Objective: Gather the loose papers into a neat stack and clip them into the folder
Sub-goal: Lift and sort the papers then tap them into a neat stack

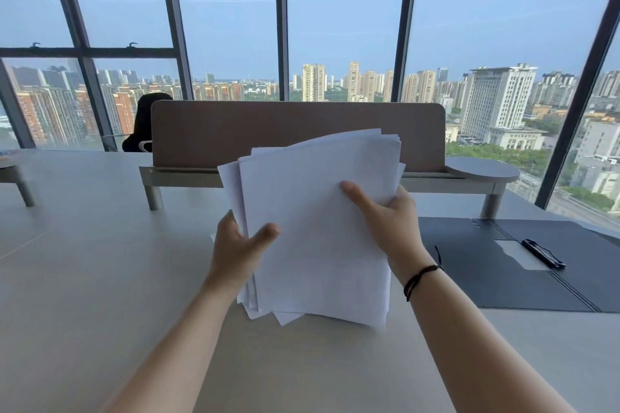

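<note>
White papers (pixel 315 228) held; dark folder (pixel 496 265) open.

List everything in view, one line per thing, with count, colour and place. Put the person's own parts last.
papers: one uneven sheaf, white, held upright over the desk, edges not yet squared
folder: one, dark blue-grey, lying open on the desk at right
clip: one, black, on the open folder
desk: one, light grey, across the foreground
divider panel: one, brownish, standing at the far edge of the desk
chair: one, black, behind the panel at left
windows: several panes, dark frames, city beyond
bracelet: one, black cord, on the right wrist
left hand: one, gripping the sheaf's left edge
right hand: one, gripping the sheaf's right edge
</note>
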The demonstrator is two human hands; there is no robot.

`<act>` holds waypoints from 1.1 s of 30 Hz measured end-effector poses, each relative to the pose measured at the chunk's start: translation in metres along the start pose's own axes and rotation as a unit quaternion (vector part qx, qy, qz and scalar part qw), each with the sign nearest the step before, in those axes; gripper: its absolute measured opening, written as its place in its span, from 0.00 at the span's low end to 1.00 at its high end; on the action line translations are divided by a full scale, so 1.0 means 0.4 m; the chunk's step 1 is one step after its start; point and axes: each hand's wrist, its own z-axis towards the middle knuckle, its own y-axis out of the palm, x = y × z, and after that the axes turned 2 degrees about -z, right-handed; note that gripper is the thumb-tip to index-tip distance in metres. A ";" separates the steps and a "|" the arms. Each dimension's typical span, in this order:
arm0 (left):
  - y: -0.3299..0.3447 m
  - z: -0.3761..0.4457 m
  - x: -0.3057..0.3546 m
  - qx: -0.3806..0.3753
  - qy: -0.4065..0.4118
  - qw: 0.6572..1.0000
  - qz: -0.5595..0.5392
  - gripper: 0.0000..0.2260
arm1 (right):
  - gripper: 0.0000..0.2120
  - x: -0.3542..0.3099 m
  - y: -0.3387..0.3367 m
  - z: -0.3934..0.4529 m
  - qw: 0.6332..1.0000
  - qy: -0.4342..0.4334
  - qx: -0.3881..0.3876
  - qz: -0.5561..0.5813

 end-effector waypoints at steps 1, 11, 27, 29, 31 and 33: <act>-0.003 0.003 -0.007 0.000 -0.014 1.000 0.016 0.15 | 0.17 0.001 0.002 0.003 1.000 0.002 -0.002 -0.002; -0.010 0.046 0.035 0.032 -0.026 0.990 -0.132 0.09 | 0.23 -0.024 -0.035 -0.026 0.994 -0.045 -0.075 0.063; -0.015 0.026 -0.061 -0.031 -0.154 0.978 -0.139 0.10 | 0.12 0.074 -0.050 -0.042 0.991 0.043 -0.091 0.085; -0.001 -0.005 -0.084 -0.033 -0.191 0.972 -0.133 0.09 | 0.07 0.118 -0.042 -0.063 0.988 0.093 -0.106 0.062; 0.007 -0.006 -0.083 -0.023 -0.185 0.976 -0.114 0.07 | 0.05 0.126 -0.033 -0.069 0.989 0.098 -0.103 0.042; 0.007 0.019 -0.066 -0.007 -0.163 0.981 -0.103 0.04 | 0.03 0.102 -0.030 -0.059 0.991 0.075 -0.096 0.050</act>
